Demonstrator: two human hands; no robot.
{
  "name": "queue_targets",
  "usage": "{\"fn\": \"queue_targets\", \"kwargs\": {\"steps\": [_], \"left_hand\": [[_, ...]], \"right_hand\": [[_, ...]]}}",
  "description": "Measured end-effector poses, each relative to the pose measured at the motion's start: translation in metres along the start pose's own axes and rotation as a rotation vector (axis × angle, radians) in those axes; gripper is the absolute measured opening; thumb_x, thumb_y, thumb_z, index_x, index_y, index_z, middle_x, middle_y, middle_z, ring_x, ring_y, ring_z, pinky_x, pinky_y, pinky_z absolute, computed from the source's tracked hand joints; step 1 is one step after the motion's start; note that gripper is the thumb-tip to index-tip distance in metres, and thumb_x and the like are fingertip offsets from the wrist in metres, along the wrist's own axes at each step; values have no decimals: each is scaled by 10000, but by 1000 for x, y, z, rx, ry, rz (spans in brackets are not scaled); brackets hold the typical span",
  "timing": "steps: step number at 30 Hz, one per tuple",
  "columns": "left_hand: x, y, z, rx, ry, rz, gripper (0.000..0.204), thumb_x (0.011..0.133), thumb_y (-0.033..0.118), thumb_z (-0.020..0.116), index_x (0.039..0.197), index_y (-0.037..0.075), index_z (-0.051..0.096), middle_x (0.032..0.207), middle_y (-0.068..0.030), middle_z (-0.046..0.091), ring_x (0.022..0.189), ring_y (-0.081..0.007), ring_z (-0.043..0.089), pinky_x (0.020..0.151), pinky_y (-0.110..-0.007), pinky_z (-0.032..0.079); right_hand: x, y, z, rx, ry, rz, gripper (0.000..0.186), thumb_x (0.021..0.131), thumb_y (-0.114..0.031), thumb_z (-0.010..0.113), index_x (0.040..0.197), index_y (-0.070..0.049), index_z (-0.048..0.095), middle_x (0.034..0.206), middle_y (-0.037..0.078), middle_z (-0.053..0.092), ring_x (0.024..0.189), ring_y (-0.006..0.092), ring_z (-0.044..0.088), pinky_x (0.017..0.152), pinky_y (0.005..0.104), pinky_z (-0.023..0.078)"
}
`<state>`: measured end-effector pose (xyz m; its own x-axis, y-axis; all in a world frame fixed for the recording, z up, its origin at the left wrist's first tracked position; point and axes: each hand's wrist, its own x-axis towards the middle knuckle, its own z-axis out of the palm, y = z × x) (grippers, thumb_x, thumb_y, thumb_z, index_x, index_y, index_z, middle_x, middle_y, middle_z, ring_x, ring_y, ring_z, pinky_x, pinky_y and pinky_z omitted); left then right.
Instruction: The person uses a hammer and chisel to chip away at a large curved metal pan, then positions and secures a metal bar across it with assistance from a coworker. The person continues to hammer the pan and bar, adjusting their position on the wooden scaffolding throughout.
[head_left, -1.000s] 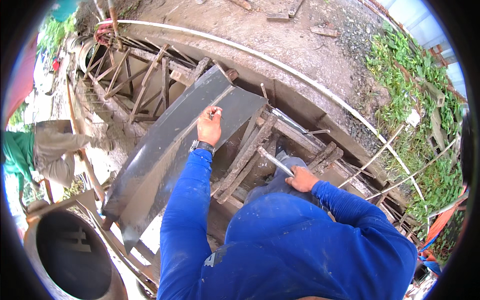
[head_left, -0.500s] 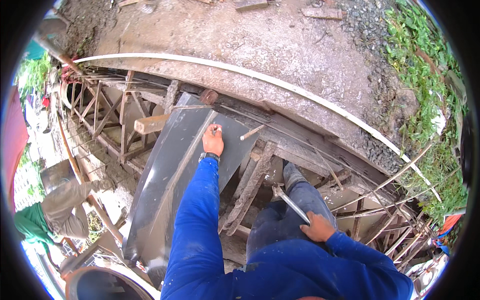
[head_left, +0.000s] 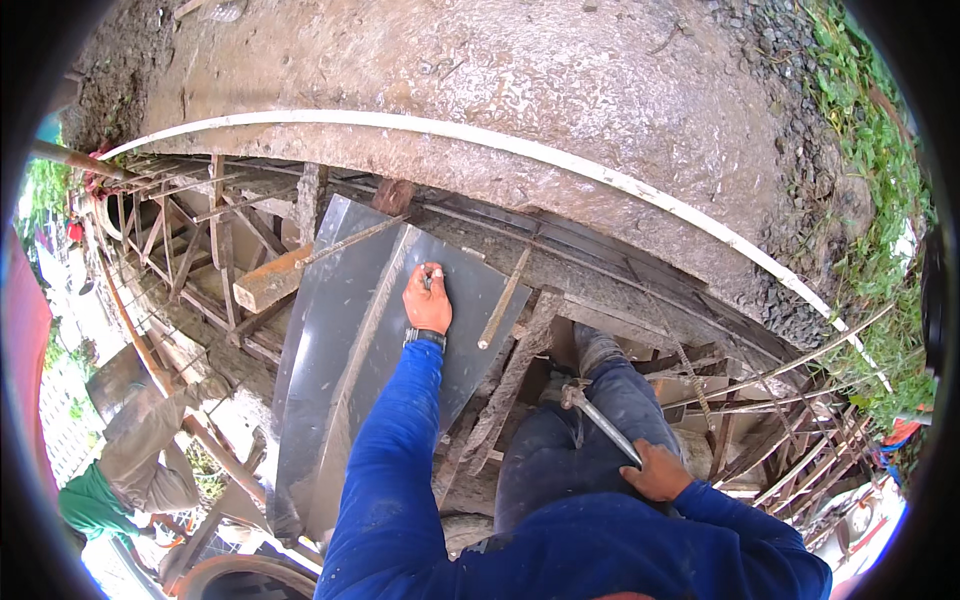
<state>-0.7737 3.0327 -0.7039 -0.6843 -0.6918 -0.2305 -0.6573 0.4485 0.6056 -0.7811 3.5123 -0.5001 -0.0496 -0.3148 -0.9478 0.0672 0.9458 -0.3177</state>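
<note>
My left hand [head_left: 428,302] rests on a dark grey sheet panel [head_left: 465,315], near its upper end. Thumb and fingers are pinched around a small pale thing, too small to name. A straight strip [head_left: 362,355] runs lengthwise down the panel beside that hand. Closed round the lower end of a metal-shafted hammer [head_left: 606,426], my right hand [head_left: 658,472] is at the right, over my thigh. The hammer's head points up and left, between my legs and apart from the panel.
A sawn timber [head_left: 268,282] juts out left of the panel. Thin rods [head_left: 505,298] stick out at its upper end. Timber bracing [head_left: 510,390] stands over an open gap beside my legs. A white pipe [head_left: 520,150] curves along the concrete. Someone in a green top [head_left: 100,497] is at far left.
The whole view has shifted slightly. My left hand stays pinched on the panel, and the hammer in my right hand has shifted a little to the right and down.
</note>
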Motion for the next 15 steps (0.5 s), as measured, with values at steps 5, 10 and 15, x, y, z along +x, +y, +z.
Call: {"fn": "queue_targets", "kwargs": {"steps": [5,10,15], "left_hand": [[1,-10,-7,-120,-19,-16,110,1003,150,671,1026,53,718,926,-174,737,872,-362,722,803,-410,552],[3,-19,1,-163,-40,93,131,1023,170,654,1043,66,731,908,-103,749,840,-238,725,803,-368,554],[1,-9,-8,-111,-107,128,122,994,177,669,1037,98,751,1007,-114,742,951,-329,718,844,-405,549]], "right_hand": [[1,8,14,17,90,-105,479,926,-341,729,1225,11,600,1046,370,672,1015,557,643,901,608,501],[-17,-6,22,-10,164,-214,421,939,-272,697,1255,-13,593,1074,336,673,1008,560,622,894,595,492],[-29,-74,12,-4,184,-364,381,960,-207,663,1282,-24,572,1124,298,662,1017,534,615,880,571,487]]}}
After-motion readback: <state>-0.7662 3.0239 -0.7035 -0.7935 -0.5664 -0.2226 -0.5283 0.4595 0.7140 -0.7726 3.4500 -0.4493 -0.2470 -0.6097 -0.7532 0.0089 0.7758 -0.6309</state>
